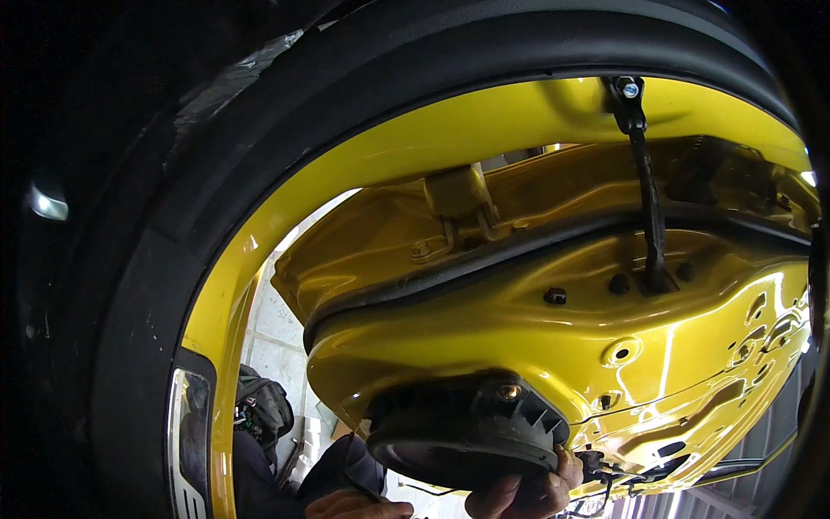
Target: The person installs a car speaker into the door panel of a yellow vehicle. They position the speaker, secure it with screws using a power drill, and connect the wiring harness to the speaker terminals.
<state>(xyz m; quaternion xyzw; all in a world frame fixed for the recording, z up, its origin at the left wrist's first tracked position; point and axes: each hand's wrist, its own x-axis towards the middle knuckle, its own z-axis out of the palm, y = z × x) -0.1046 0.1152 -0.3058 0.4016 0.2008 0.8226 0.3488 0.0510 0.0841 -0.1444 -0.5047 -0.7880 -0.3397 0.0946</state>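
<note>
A round black door speaker (458,441) sits against the lower part of the yellow car door (484,337), its bracket held to the metal near a brass-coloured screw (508,393). My right hand (527,493) grips the speaker's lower right rim, thumb and fingers curled around it. Left of it, at the bottom edge, my left hand (359,506) is partly cut off, fingers closed together. A thin dark rod-like thing (356,471) runs from that hand up toward the speaker's left side; its kind is unclear.
Above, a black door check arm (648,190) joins the door to the yellow body frame (389,130). Thick black seal (285,164) curves around the opening. A dark bag (264,402) rests on the tiled floor at left. Wires (605,480) hang right of the speaker.
</note>
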